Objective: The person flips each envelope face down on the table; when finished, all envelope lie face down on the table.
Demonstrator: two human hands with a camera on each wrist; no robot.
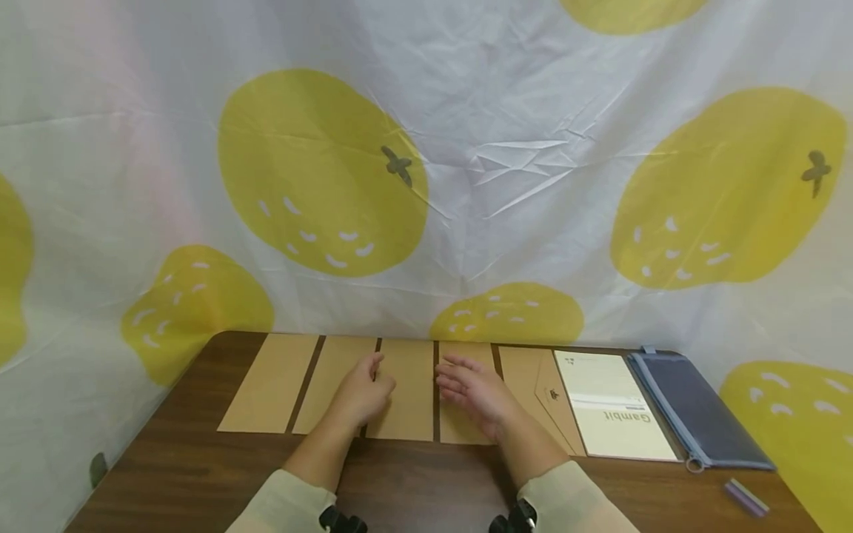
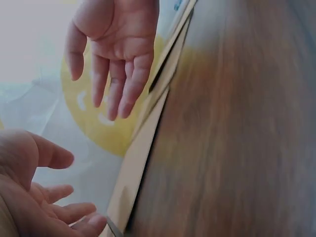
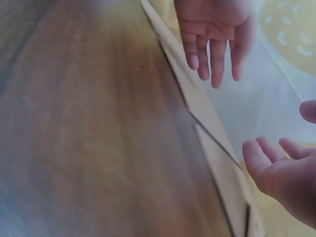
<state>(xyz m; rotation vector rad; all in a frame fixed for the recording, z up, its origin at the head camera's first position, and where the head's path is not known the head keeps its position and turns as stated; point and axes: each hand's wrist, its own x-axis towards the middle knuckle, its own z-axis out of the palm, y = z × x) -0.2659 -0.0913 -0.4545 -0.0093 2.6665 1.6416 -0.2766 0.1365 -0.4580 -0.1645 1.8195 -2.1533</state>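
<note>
Several flat brown kraft-paper pieces (image 1: 406, 400) lie side by side in a row along the back of a dark wooden table. Over the middle of that row is my left hand (image 1: 362, 394), its fingers loosely bent and holding nothing. My right hand (image 1: 478, 396) hovers a little to its right, palm turned inward, fingers relaxed, also without anything in it. The two palms face each other with a gap between them. In the left wrist view the right hand (image 2: 121, 54) hangs with fingers extended; the right wrist view shows the left hand (image 3: 215, 34) likewise, above the paper edges.
Right of the row are a brown envelope (image 1: 526, 377) with a pointed flap and crown mark, a cream pad (image 1: 609, 437) printed "Gambit", and a blue zip pouch (image 1: 700, 414). A small purple-and-grey stick-like item (image 1: 746, 497) lies nearer the front. Behind hangs a lemon-patterned cloth (image 1: 520, 222).
</note>
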